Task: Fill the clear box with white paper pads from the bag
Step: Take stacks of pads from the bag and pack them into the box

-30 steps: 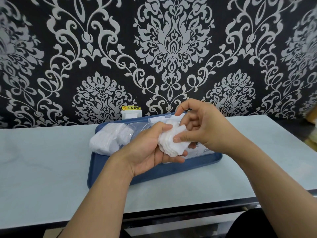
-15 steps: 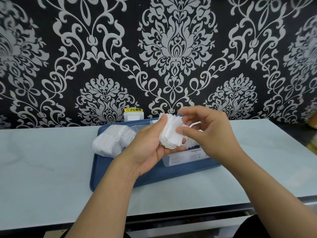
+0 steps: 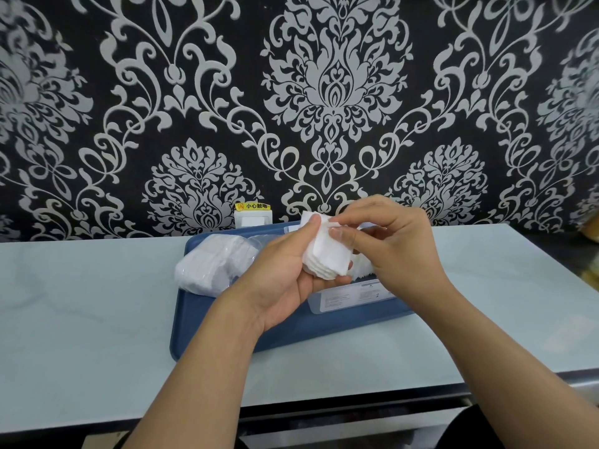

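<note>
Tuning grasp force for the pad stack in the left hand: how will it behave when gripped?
The pad stack probably compresses easily: the left hand wraps it and its edges look soft. Its layers are fanned at the lower edge, so single pads may slip or peel off. It seems light: the right hand steadies it with fingertips only.

You hold white pads (image 3: 325,254) above a dark blue tray (image 3: 227,332). The bag (image 3: 210,267) shows white contents. Table (image 3: 81,312) is pale blue-grey; wallpaper (image 3: 337,92) black with silver damask scrolls.
</note>
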A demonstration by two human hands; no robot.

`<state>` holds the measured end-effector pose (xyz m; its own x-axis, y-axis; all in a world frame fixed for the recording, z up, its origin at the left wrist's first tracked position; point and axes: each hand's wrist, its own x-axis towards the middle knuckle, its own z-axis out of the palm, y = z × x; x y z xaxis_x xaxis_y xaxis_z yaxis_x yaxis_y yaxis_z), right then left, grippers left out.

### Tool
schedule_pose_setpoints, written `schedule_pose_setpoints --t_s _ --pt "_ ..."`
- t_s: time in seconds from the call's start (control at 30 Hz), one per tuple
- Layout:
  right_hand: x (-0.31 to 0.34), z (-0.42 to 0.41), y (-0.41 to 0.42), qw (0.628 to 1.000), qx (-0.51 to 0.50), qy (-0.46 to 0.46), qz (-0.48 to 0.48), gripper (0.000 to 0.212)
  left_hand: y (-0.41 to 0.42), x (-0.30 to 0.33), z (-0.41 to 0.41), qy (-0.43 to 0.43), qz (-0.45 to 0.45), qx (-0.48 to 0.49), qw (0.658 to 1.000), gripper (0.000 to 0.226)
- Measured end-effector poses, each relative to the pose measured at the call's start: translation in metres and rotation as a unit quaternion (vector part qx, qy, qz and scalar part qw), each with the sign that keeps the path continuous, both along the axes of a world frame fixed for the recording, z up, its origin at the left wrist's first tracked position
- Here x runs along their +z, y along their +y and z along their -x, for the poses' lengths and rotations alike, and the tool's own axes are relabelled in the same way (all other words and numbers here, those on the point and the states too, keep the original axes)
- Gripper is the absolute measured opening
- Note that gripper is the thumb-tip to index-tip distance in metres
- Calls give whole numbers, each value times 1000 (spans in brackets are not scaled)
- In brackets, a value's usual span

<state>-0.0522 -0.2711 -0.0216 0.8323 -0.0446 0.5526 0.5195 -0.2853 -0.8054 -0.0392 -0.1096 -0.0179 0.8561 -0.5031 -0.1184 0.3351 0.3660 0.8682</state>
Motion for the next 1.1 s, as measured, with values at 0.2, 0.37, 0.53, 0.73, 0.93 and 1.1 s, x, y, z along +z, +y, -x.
schedule_pose_setpoints --t_s 0.2,0.37,0.53,0.73,0.93,1.1 --pt "12 9 -13 997 34 -42 51 11 2 1 -1 12 -1 16 1000 37" --pt "22 14 -17 991 128 30 -9 8 3 -1 -2 6 -35 -17 999 41" --pt "15 7 -16 993 105 56 2 15 -1 -2 2 -11 -41 -80 996 55" --pt "14 6 -15 992 98 76 -5 26 0 -2 3 -33 -38 -112 992 65" --pt "15 8 -6 997 52 53 -37 21 -3 0 5 -29 -25 -85 996 48" --pt "11 9 -6 999 -23 18 -39 12 -6 -2 2 1 8 -58 998 51"
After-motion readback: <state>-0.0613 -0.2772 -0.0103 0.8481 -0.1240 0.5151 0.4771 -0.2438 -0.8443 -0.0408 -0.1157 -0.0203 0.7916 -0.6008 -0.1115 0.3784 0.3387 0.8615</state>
